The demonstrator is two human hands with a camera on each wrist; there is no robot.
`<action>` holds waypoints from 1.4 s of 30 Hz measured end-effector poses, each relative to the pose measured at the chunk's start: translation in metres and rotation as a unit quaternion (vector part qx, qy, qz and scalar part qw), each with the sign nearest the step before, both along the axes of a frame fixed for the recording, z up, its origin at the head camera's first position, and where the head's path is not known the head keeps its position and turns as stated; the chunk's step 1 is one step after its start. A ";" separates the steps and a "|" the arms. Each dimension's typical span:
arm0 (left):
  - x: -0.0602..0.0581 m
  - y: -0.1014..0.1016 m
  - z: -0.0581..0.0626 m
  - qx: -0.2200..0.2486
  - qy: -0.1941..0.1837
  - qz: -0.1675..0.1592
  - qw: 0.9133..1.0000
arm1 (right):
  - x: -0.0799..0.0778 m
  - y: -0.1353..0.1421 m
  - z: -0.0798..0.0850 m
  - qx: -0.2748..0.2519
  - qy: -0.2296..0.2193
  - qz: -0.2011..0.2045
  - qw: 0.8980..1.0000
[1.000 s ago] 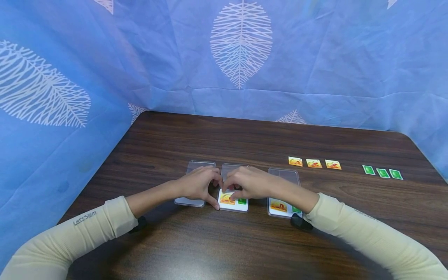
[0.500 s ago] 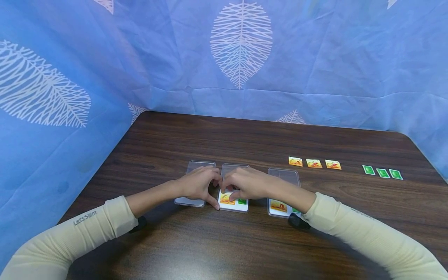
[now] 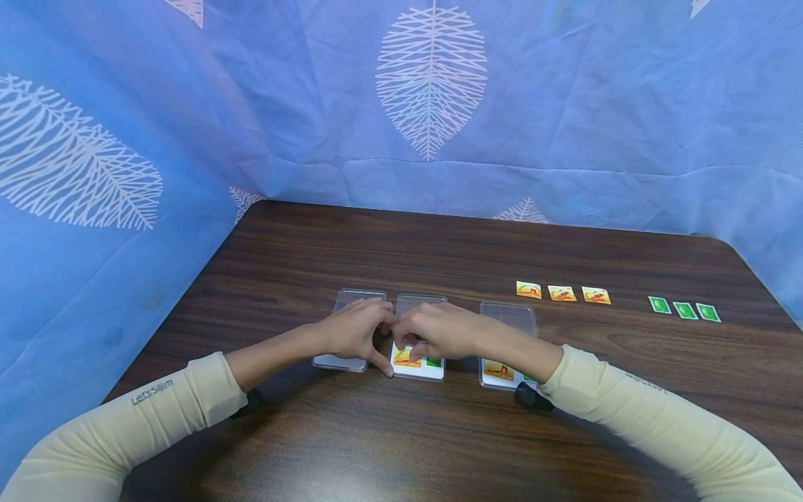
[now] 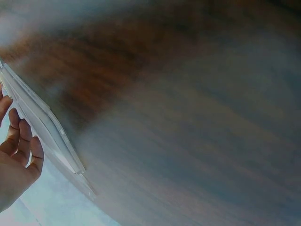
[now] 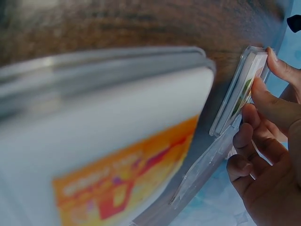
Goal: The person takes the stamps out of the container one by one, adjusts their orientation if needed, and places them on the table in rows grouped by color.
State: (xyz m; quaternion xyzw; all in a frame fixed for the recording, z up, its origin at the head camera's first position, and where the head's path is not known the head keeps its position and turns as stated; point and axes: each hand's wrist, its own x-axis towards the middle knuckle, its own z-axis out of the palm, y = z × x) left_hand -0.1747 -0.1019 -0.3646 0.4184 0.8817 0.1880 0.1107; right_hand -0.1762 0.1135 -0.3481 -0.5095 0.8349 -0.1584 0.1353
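In the head view my left hand (image 3: 357,329) arches along the left side of the middle clear plastic case (image 3: 422,372), its thumb at the near left corner and its index finger farther back. The case has a white face with an orange picture sticker (image 3: 403,359) and a smaller green sticker (image 3: 434,362). My right hand (image 3: 447,332) reaches over it from the right, thumb touching the face by the orange sticker, other fingers loosely bent. In the right wrist view both thumbs meet the case (image 5: 242,89). The left wrist view catches loosely bent fingers (image 4: 23,141) beside a case edge (image 4: 54,127).
A case with a white base (image 3: 341,362) lies left of the middle one. On the right, another case (image 3: 509,315) bears an orange sticker (image 3: 498,371), partly under my right forearm. Farther back lie three orange stickers (image 3: 562,293) and three green stickers (image 3: 685,311).
My right thumb has shifted slightly leftward over the middle case, and the right wrist has drawn a little left. The left hand stays put.
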 end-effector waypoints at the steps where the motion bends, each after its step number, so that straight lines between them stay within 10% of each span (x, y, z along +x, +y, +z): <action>1: 0.000 0.000 0.000 0.000 0.001 -0.001 1.000 | 0.000 0.000 0.000 0.001 -0.002 -0.001 1.000; 27: -0.001 0.001 -0.001 -0.004 -0.001 0.006 1.000 | 0.002 -0.002 0.001 0.023 -0.002 0.000 1.000; 42: 0.000 0.001 0.000 -0.002 -0.004 0.008 1.000 | 0.001 0.001 -0.003 -0.051 -0.036 0.010 0.998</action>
